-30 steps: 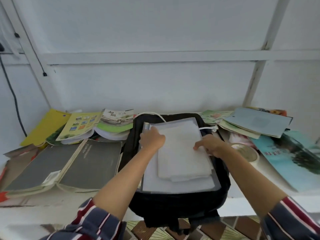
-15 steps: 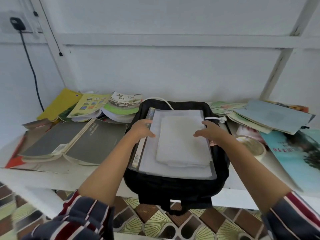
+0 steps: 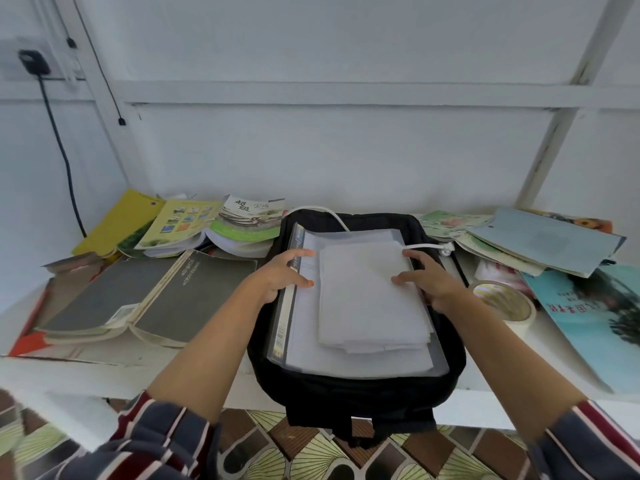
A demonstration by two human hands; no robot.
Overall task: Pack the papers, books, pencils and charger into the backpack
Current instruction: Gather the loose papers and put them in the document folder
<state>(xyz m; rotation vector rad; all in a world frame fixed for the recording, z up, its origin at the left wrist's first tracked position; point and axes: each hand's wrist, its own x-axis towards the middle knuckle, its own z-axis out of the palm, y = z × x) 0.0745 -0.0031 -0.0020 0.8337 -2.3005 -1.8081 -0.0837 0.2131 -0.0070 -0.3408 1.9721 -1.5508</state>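
A black backpack [image 3: 356, 389] lies flat on a white shelf [image 3: 69, 372]. A clear folder [image 3: 363, 363] rests on it, with black fabric showing all round. I cannot tell if the folder sits inside the compartment. A stack of white papers [image 3: 370, 299] lies on the folder.

The left hand [image 3: 280, 275] rests on the folder's left spine, fingers straight and spread from the thumb, gripping nothing. The right hand [image 3: 427, 278] touches the papers' right edge, also spread wide with straight fingers. A white cable [image 3: 424, 245] runs across the backpack's far right corner.

The spine carries a barcode label and print too blurred to read. To the left, a grey book [image 3: 149, 296] lies open, face down, its pale cover text unreadable. Behind it, a green book [image 3: 247, 220] shows the characters "超级". On the right sit a tape roll [image 3: 502, 303] and a teal book [image 3: 599, 323] with red, illegible characters.
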